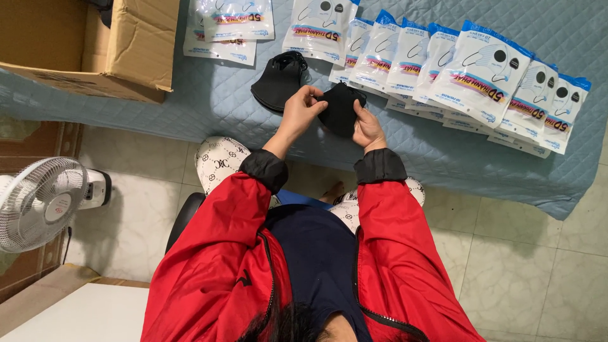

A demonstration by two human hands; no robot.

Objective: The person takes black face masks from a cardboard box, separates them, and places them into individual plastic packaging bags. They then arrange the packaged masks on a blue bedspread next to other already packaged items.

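Observation:
Both my hands hold one black face mask (337,109) above a blue quilted mat (215,101). My left hand (299,113) pinches the mask's left edge. My right hand (368,130) grips its right side from below. Just left of my hands, a small stack of black masks (277,78) lies on the mat. To the right, a row of several sealed white and blue mask packets (481,76) overlap one another on the mat. More of these packets (231,25) lie at the top, left of centre. My sleeves are red with black cuffs.
An open cardboard box (120,50) sits at the top left on the mat. A white fan (38,202) stands on the tiled floor (519,253) at the left. A pale surface (82,313) fills the bottom left corner.

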